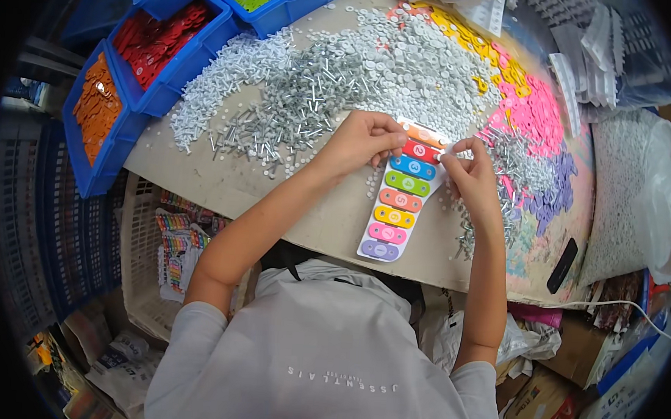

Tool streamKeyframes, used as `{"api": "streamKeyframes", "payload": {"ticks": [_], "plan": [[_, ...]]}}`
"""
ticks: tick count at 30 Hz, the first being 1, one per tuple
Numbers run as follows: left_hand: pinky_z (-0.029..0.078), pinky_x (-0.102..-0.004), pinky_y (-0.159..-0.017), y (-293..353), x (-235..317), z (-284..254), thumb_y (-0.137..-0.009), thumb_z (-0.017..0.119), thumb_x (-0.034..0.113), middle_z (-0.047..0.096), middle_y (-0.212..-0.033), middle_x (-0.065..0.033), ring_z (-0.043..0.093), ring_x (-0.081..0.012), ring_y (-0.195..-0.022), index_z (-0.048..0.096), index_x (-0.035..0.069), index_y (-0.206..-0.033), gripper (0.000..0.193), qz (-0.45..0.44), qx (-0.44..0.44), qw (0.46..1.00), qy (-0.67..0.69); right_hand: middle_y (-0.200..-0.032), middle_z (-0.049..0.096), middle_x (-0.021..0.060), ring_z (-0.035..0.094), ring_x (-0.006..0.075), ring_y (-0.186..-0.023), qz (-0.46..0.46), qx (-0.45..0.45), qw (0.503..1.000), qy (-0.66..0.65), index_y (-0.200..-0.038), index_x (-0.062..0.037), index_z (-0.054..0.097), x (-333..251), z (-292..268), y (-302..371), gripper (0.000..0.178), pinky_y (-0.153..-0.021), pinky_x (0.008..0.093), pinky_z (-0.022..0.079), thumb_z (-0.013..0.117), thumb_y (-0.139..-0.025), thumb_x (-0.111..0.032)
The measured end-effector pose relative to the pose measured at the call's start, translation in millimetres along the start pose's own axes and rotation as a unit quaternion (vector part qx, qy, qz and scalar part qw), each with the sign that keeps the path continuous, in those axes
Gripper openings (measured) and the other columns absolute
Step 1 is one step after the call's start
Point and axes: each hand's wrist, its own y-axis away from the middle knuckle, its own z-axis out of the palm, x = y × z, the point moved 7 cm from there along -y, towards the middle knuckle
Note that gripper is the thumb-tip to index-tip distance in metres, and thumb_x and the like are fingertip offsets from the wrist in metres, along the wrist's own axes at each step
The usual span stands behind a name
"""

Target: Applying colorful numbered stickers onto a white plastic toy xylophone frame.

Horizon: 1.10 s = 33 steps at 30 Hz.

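A white toy xylophone board (363, 250) lies on the table in front of me, wider at the near end, with a column of coloured bars running down it. At its far end, my left hand (363, 144) is closed in a pinch by the left end of the red bar (420, 152). My right hand (471, 177) pinches at that bar's right end, where a tiny whitish piece shows by the fingertips. What either pinch holds is too small to make out. Below the red bar sit a blue bar (412, 166) and a green bar (407, 184).
Loose silvery pins (311, 94), white round pieces (427, 55), pink bars (534, 117) and purple bars (555, 192) cover the far table. Blue bins hold red bars (162, 45) and orange bars (96, 110). A black phone-like object (562, 265) lies right; a crate (139, 260) stands lower left.
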Motion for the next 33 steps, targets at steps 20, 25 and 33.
{"api": "streamKeyframes", "payload": {"ticks": [20,25,33], "plan": [[0.051,-0.0282,-0.060,-29,-30,-8,-0.090,0.078,0.023,0.069,-0.084,-0.0090,0.063,-0.0124,-0.071,0.048,-0.004,-0.120,0.050,0.002,0.009,0.993,-0.119,-0.057,0.049,-0.0013,0.045,0.0075,-0.044,0.015,-0.039,0.994,0.102,-0.122,-0.0031,0.053,-12,-5,-7,0.041,-0.040,0.0251,0.031,0.069,-0.096,-0.029],[0.048,-0.0260,-0.059,-35,-17,-7,-0.087,0.080,0.032,0.064,-0.085,-0.0085,0.060,-0.0125,-0.072,0.052,-0.003,-0.109,0.050,-0.020,-0.022,0.975,-0.221,-0.055,0.050,-0.0010,0.048,0.0086,-0.042,0.059,-0.097,0.984,0.137,-0.111,0.0008,0.054,2,-5,-22,0.048,-0.039,0.0252,0.033,0.074,-0.092,-0.039],[0.049,-0.0361,-0.058,-41,-11,-5,-0.072,0.081,0.031,0.064,-0.072,-0.0141,0.063,-0.0216,-0.068,0.059,-0.003,-0.083,0.042,0.006,-0.010,0.970,-0.242,-0.065,0.051,-0.0024,0.046,0.0055,-0.050,0.085,-0.132,0.976,0.153,-0.111,-0.0032,0.053,4,2,-24,0.043,-0.041,0.0244,0.035,0.071,-0.094,-0.039]]}}
